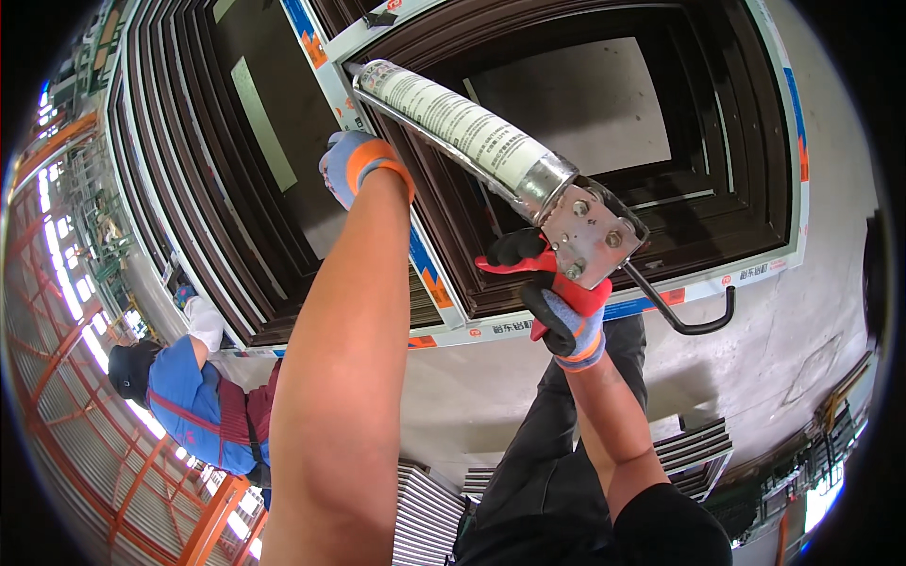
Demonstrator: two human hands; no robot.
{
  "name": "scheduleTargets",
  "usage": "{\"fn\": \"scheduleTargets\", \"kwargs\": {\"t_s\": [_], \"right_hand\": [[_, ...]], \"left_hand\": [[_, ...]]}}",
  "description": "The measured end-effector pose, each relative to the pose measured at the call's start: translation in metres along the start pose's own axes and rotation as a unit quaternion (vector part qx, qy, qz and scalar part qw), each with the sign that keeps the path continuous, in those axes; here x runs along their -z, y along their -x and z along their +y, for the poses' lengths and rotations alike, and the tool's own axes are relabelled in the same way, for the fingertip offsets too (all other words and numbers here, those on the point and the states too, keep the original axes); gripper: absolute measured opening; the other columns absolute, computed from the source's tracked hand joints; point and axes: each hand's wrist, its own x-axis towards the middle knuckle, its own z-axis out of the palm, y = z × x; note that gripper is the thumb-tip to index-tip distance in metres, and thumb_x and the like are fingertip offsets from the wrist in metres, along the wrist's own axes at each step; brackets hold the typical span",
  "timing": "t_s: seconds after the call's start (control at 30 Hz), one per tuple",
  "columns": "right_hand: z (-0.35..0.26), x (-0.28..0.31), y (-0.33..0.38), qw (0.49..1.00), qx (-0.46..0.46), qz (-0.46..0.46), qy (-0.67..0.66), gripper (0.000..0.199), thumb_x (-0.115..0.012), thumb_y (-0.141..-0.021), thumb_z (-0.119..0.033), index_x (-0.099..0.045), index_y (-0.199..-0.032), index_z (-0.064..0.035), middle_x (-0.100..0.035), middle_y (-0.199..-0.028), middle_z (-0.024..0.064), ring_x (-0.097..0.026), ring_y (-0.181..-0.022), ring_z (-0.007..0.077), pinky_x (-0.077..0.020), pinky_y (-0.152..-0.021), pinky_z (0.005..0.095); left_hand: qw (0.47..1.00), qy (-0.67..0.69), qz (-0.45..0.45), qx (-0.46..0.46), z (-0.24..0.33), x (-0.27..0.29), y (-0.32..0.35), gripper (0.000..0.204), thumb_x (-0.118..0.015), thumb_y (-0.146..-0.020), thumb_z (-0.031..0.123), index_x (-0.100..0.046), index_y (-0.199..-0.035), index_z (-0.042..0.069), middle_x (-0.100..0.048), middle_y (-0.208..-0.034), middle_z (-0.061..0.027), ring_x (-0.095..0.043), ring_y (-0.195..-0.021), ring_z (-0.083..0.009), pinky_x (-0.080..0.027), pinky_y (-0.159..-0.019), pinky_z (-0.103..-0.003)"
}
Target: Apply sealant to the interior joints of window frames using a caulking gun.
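Biggest thing in the shot is the grey floor (pixel 821 198), out past 3 o'clock. Then there's a big dark brown window frame (pixel 746 160) from about 12 to 3 o'clock, with more dark frames (pixel 193 141) over at 10. White protective tape (pixel 793 113) with blue and orange patches runs along the edges. A co-worker (pixel 193 406) in a blue top and dark cap is down at 8 o'clock.

Caulking gun (pixel 590 231) is slung diagonally over the window frame, front end up at 11 o'clock, back end just past 3. It's loaded with a pale cartridge (pixel 462 123). The right hand (pixel 568 309), gloved, is wrapped around the gun's grip, between 3 and 4. Left hand (pixel 357 168), also gloved, is by the taped edge between 10 and 11; fingers mostly hidden, so can't tell how they're set. Smallest bit: a bent black rod (pixel 694 326) poking out the back, also between 3 and 4.
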Motion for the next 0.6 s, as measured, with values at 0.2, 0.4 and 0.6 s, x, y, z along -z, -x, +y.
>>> {"fn": "scheduleTargets", "kwargs": {"t_s": [0.2, 0.4, 0.6], "right_hand": [[0.003, 0.001, 0.002, 1.0, 0.002, -0.005, 0.022, 0.04, -0.066, -0.083, -0.005, -0.063, -0.123, 0.0022, -0.071, -0.088, 0.0053, -0.05, -0.043, 0.0044, -0.0397, -0.039, 0.0217], [-0.016, 0.001, 0.001, 0.998, -0.056, 0.01, -0.028, 0.041, -0.067, -0.083, -0.004, -0.064, -0.123, 0.0005, -0.072, -0.098, 0.0054, -0.048, -0.044, 0.0034, -0.0392, -0.04, 0.0207], [-0.008, 0.002, 0.001, 1.0, -0.018, -0.002, 0.002, 0.038, -0.068, -0.082, -0.005, -0.066, -0.12, -0.0013, -0.072, -0.099, 0.0064, -0.05, -0.045, 0.0037, -0.0386, -0.04, 0.0197]], "left_hand": [[0.997, 0.062, 0.049, 0.016, -0.004, -0.013, -0.013, 0.03, -0.049, -0.098, 0.032, -0.067, -0.11, 0.011, -0.071, -0.111, -0.0095, -0.071, -0.101, -0.0278, -0.058, -0.084, -0.04], [0.995, 0.077, 0.049, 0.044, -0.006, -0.017, -0.019, 0.035, -0.047, -0.098, 0.036, -0.066, -0.113, 0.01, -0.07, -0.113, -0.0105, -0.071, -0.101, -0.0283, -0.057, -0.086, -0.039], [0.995, 0.077, 0.041, 0.039, -0.007, -0.018, -0.022, 0.038, -0.039, -0.1, 0.034, -0.066, -0.116, 0.012, -0.07, -0.116, -0.009, -0.07, -0.103, -0.0263, -0.055, -0.087, -0.04]]}}
